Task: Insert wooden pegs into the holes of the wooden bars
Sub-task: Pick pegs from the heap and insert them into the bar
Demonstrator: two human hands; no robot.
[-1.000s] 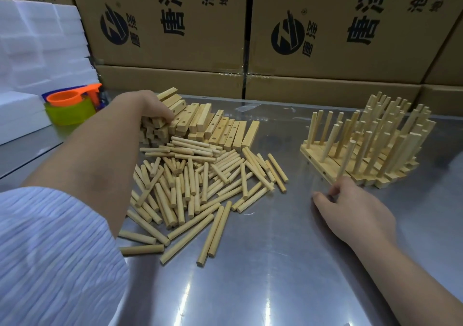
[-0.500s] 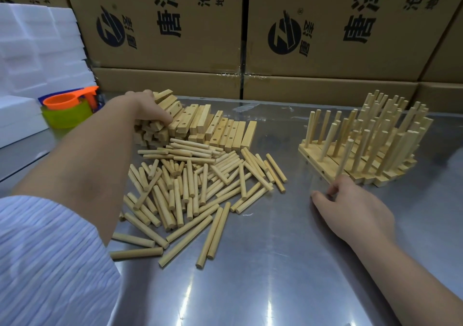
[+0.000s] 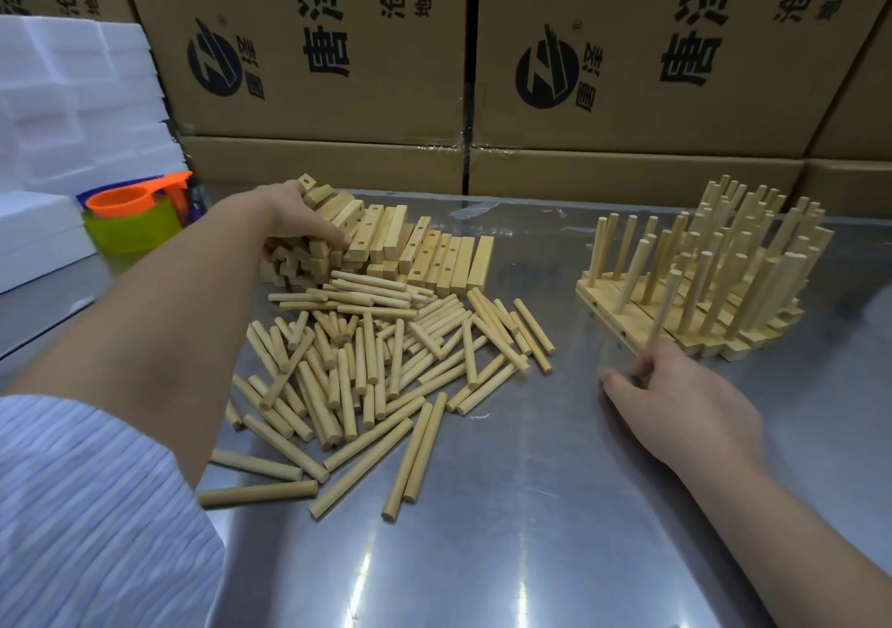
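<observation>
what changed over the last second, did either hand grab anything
Little. The left hand slid its fingers slightly further right across the stack of bars; whether it grips one is not clear. The right hand stayed on the table at the front of the pegged bars, fingertips by a leaning peg. The loose pegs did not move.

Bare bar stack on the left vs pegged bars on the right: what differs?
Holes: the bare bars show empty holes; the pegged bars bristle with standing pegs.
Pose: the bare bars lean in a slumped row; the pegged bars lie flat, packed together.
Hands: the left hand grips into the bare bars; the right hand sits by the pegged bars' near edge.
Shared: pale wood, both on the steel table.
</observation>
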